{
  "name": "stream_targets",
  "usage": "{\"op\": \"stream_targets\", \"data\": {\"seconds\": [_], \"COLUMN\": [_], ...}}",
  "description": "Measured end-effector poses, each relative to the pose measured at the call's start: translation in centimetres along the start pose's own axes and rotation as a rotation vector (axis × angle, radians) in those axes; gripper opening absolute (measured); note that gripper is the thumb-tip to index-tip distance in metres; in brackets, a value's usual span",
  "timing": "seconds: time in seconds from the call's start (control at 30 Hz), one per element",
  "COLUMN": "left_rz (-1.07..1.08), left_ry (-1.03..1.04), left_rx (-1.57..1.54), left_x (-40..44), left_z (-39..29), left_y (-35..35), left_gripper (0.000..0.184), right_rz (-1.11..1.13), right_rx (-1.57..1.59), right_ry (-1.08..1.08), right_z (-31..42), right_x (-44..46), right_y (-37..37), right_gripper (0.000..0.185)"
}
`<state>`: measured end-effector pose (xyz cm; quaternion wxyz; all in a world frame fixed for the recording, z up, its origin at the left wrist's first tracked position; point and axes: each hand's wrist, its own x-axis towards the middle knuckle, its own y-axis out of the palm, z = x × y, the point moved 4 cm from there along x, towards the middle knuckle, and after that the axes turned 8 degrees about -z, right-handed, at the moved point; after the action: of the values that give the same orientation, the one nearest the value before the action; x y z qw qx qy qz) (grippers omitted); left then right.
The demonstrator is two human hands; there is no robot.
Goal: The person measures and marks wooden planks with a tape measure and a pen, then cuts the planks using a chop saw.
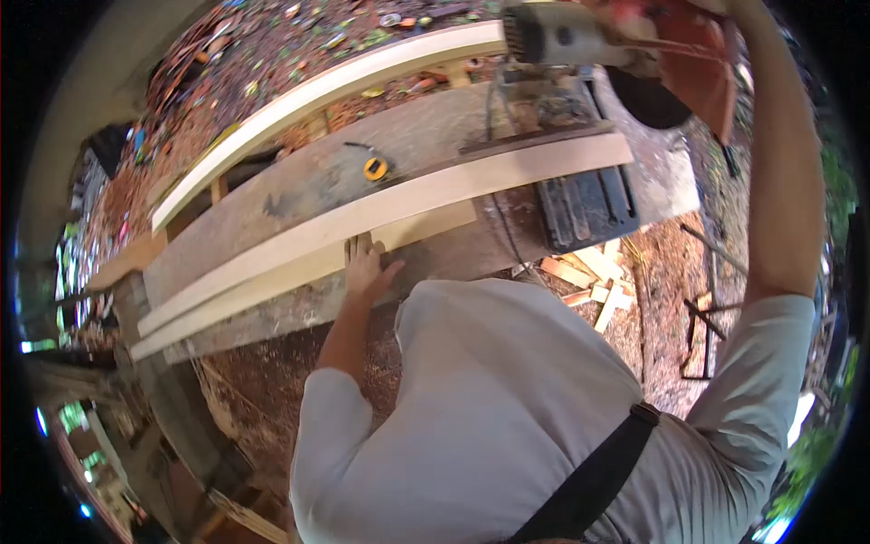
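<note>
My left hand [366, 270] lies flat with fingers stretched out, its fingertips at the near side of a long pale wooden board [399, 210]. Beneath that hand is a second, shorter plank [426, 225], alongside the first. The long board's right end rests across the black base [589, 210] of a chop saw [580, 34]. Raised above the board is the saw head, its dark round blade [648, 98] apart from the wood. At the top edge, my right hand [711, 5] is closed at the saw's handle, blurred and partly cut off by the frame.
A yellow tape measure [374, 169] lies on the worn workbench [317, 195] beyond the board. Another long timber [317, 83] runs along the far side. Wood offcuts [594, 272] lie on the ground near the saw base. A dark cord [504, 227] crosses the bench.
</note>
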<state>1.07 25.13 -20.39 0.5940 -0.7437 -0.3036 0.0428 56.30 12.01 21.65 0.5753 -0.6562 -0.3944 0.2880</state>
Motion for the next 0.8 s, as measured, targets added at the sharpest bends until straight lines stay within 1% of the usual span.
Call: {"op": "stream_targets", "data": {"seconds": [0.07, 0.1, 0.13, 0.17, 0.2, 0.27, 0.3, 0.33, 0.37, 0.4, 0.43, 0.53, 0.6, 0.67, 0.73, 0.77, 0.8], "left_rz": [0.134, 0.122, 0.265, 0.399, 0.379, 0.171, 0.162, 0.118, 0.075, 0.108, 0.116, 0.075, 0.124, 0.106, 0.165, 0.114, -0.003], "left_ry": [-0.147, -0.188, -0.273, -0.364, -0.414, -0.186, -0.212, -0.192, -0.162, -0.221, -0.221, -0.232, -0.266, -0.291, -0.338, -0.302, -0.244], "left_rx": [0.264, 0.286, 0.182, 0.069, 0.082, 0.195, 0.199, 0.192, 0.188, 0.105, 0.106, 0.097, 0.081, 0.113, 0.096, -0.003, -0.030], "left_x": [0.0, 0.4, 0.4, -0.7, -2.1, -3.0, -3.8, -4.3, -4.5, -4.6, -4.7, -5.0, -6.1, -6.9, -5.4, -4.5, -4.1], "left_z": [1.9, 3.1, 4.5, 5.5, 5.8, 4.8, 4.1, 2.6, 1.3, 0.7, -0.3, -2.4, -1.6, -1.1, -1.6, -1.6, -0.1], "left_y": [-0.2, 0.0, 1.3, 2.2, 2.6, 3.0, 2.9, 2.5, 2.2, 2.6, 2.6, 2.8, 3.5, 3.0, 0.8, -0.5, -0.4], "left_gripper": [0.059, 0.059, 0.064, 0.069, 0.069, 0.067, 0.067, 0.065, 0.063, 0.064, 0.064, 0.053, 0.052, 0.053, 0.061, 0.064, 0.062], "right_rz": [-0.004, -0.017, -0.028, -0.057, -0.088, -0.029, -0.006, 0.031, 0.083, 0.135, 0.189, -0.072, -0.051, 0.013, -0.046, -0.060, -0.044], "right_rx": [0.064, 0.102, 0.150, 0.194, 0.240, 0.401, 0.452, 0.330, 0.305, 0.276, 0.245, 0.359, 0.445, 0.486, 0.026, -0.201, -0.224], "right_ry": [-0.104, -0.124, -0.142, -0.088, -0.034, -0.080, -0.102, -0.019, 0.054, 0.127, 0.197, -0.036, -0.132, -0.094, -0.039, -0.017, 0.028], "right_z": [-1.7, -2.9, -4.2, -4.6, -5.0, -3.6, -3.2, -4.0, -2.9, -1.9, -0.8, -3.6, -3.9, -0.5, 2.4, 3.2, 3.5], "right_x": [1.8, 2.2, 2.5, 2.3, 2.2, 1.9, 2.3, 2.9, 2.1, 1.4, 0.6, 1.8, 1.9, -0.2, -1.6, -2.0, -2.2], "right_y": [1.7, 2.4, 3.5, 3.6, 3.7, 3.3, 3.3, 3.7, 3.1, 2.5, 1.9, 3.2, 3.7, 1.4, -1.2, -2.0, -2.4], "right_gripper": [0.033, 0.033, 0.033, 0.037, 0.040, 0.044, 0.045, 0.045, 0.045, 0.044, 0.044, 0.044, 0.044, 0.042, 0.035, 0.034, 0.034]}}
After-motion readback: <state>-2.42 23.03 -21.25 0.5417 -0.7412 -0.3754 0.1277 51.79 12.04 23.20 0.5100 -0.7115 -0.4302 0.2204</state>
